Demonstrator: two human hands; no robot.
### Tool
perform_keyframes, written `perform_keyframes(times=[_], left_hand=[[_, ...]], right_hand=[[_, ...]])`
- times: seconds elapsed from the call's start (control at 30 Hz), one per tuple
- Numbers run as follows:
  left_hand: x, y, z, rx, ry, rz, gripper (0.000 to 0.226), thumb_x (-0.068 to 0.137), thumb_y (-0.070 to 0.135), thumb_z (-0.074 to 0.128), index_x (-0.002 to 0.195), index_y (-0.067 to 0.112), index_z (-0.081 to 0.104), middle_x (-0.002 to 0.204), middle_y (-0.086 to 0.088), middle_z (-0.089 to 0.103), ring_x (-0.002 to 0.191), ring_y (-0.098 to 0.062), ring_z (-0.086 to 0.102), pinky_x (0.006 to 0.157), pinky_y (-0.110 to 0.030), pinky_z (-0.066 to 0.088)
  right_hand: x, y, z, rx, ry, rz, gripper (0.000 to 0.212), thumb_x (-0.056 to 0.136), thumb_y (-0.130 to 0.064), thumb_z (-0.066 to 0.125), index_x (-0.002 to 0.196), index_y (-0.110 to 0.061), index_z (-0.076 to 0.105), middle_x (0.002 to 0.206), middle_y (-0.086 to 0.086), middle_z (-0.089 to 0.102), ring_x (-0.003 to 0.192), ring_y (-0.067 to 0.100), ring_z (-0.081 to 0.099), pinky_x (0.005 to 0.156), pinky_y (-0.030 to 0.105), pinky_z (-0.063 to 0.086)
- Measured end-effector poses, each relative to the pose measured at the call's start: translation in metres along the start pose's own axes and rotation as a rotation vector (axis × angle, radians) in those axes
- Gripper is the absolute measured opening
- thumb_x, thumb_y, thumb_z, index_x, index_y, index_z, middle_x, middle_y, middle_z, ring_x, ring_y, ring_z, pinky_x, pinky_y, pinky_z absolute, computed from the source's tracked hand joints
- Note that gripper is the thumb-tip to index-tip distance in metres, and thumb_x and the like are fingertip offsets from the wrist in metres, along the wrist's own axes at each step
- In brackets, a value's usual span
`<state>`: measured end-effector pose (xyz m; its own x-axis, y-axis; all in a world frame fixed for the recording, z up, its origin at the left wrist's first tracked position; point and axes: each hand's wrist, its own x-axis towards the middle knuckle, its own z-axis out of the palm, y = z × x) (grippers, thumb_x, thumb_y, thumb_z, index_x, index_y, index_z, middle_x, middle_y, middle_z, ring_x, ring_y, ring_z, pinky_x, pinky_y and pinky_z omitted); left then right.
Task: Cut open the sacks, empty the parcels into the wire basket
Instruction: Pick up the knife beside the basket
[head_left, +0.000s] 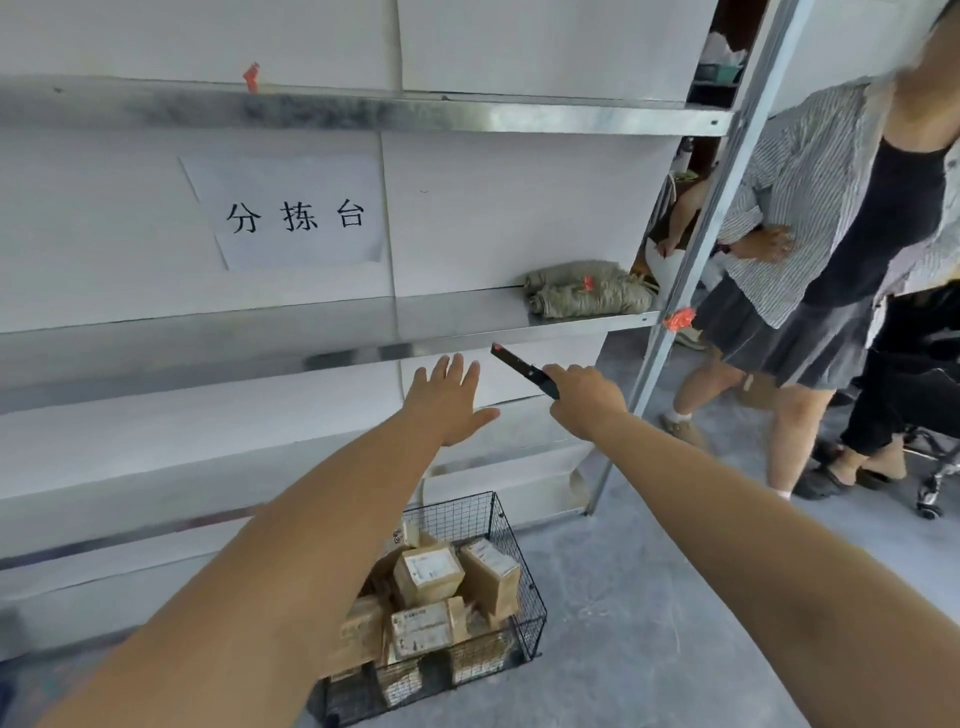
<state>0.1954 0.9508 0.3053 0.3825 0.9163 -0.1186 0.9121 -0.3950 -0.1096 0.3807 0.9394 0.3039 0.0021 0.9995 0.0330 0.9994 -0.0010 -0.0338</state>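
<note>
My right hand (584, 400) grips a black utility knife (522, 370) whose tip points up and left toward the middle metal shelf (311, 332). My left hand (449, 397) is stretched out flat beside it, fingers straight, holding nothing. Folded burlap sacks (589, 291) with red ties lie at the right end of that shelf, above and to the right of both hands. On the floor below my arms stands a black wire basket (524, 629) filled with several brown cardboard parcels (428, 577).
A white sign with black characters (291, 213) is taped to the shelf's back panel. A slanted metal upright (691, 270) marks the shelf's right end. Two people (810, 260) stand close on the right, by a wheeled black chair (930, 415). Grey concrete floor (623, 597) lies beside the basket.
</note>
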Motion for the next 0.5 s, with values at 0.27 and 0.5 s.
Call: perform_keyframes(times=[0.27, 0.5], left_hand=[[0.076, 0.005, 0.009, -0.018, -0.101, -0.102, 0.073, 0.096, 0.054, 0.021, 0.149, 0.010, -0.003, 0.158, -0.012, -0.005, 0.146, -0.028, -0.003, 0.118, -0.045, 0.008], [0.171, -0.009, -0.007, 0.011, -0.085, -0.086, 0.073, 0.096, 0.055, 0.021, 0.148, 0.010, -0.004, 0.158, -0.013, -0.004, 0.146, -0.030, 0.000, 0.118, -0.047, 0.012]], right_hand=[[0.090, 0.040, 0.009, -0.035, -0.049, -0.095, 0.042, 0.090, -0.009, 0.043, 0.131, -0.015, 0.038, 0.117, 0.012, 0.052, 0.109, 0.030, 0.047, 0.070, 0.035, 0.039], [0.176, 0.055, 0.022, -0.018, -0.049, -0.130, 0.044, 0.090, -0.010, 0.044, 0.134, -0.018, 0.038, 0.121, 0.011, 0.051, 0.112, 0.029, 0.047, 0.078, 0.036, 0.043]])
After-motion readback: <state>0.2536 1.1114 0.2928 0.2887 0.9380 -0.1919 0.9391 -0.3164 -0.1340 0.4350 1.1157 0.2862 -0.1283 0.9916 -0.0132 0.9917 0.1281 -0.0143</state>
